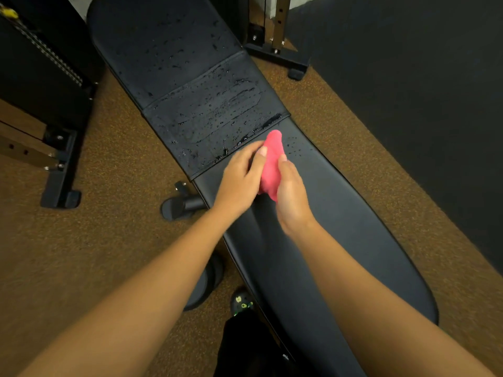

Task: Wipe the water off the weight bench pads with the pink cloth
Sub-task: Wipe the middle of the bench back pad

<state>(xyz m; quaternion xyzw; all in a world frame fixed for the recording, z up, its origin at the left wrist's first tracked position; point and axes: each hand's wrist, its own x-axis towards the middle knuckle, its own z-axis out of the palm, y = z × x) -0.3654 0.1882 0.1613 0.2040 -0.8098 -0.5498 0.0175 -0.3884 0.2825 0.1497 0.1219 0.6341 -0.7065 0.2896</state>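
Note:
A black weight bench runs from the top left to the bottom right. Its near pad (pixel 353 227) looks mostly dry, with a few drops near its far end. The middle pad (pixel 212 110) and the far pad (pixel 163 42) are covered in water drops. The pink cloth (pixel 272 161) is bunched up between both hands, just above the near pad's far end by the seam. My left hand (pixel 239 180) grips its left side and my right hand (pixel 291 197) grips its right side.
Brown speckled floor lies on both sides of the bench. A rack foot (pixel 60 172) stands at the left and another rack base (pixel 280 55) at the top right. A round bench support (pixel 185 205) sticks out on the left. My shoe (pixel 242 303) is by the bench.

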